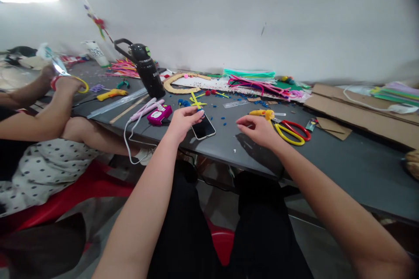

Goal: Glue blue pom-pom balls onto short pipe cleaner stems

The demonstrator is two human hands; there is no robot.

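1. Our left hand (183, 123) has its grip closed on a yellow pipe-cleaner piece (197, 103), thumb and fingertips together, above the desk (216, 151).
2. Partly beneath those fingers we see a phone (204, 130) lying flat, dark screen up, near the desk's front edge.
3. Our right hand (257, 130) hovers over the desk with a loose grip, thumb and fingertips slightly apart. Just beyond it lies a yellow glue gun (262, 113); beside it we find scissors (290, 134) with one red and one yellow handle.
4. Between our hands, small blue bits (223, 118) lie scattered.
5. Left of our left hand are a magenta box (159, 116), a pale pink tool (143, 110) with a white cable, and, farther back, a black bottle (149, 76).
6. Toward the wall we have pink pipe cleaners (255, 85); to our right, cardboard strips (356, 115).
7. On our left, a co-worker's hand (65, 86) holds another pair of shears (59, 68), well apart from ours.
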